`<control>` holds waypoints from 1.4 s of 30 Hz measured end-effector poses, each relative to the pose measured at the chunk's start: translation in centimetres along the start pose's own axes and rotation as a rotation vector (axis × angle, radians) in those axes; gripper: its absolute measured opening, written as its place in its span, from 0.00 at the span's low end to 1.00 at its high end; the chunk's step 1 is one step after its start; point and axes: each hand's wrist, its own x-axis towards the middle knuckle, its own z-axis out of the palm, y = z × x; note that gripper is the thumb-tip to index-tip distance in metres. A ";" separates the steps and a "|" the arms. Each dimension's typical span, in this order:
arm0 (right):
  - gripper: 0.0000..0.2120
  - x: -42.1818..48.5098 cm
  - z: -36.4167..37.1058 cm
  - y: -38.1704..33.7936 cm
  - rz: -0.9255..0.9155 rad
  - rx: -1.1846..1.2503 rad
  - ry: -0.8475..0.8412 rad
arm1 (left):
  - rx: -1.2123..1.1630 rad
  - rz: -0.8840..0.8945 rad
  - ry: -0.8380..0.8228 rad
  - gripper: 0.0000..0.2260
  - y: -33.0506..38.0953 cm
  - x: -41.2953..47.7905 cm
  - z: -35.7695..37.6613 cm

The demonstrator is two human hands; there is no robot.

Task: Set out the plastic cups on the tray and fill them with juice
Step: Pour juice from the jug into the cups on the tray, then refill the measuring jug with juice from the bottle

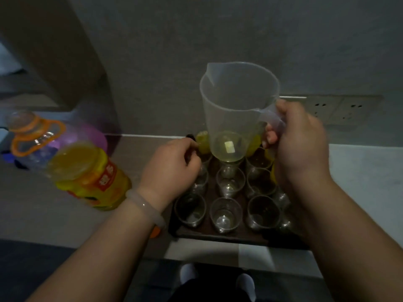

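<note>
One jug handle (270,116) gripped by right fingers (271,136); left fingers (193,164) curled beside cups (230,182), hold unclear.

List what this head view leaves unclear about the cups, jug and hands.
Head view only.
Back-row cups: the jug covers them; their count is unclear.
Left hand: curled fingers hide whether they hold a cup.
Far-right cups: right hand and forearm cover them.

Jug (237,105) – frosted translucent plastic; cups (226,212) – clear glossy plastic; tray (218,236) – dark, matt.

clear cups (226,212) upright on tray (220,236)
</note>
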 end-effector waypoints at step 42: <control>0.21 -2.6 17.6 11.3 0.480 -0.396 -0.078 | 0.058 0.750 -0.053 0.13 -15.4 -4.7 -6.5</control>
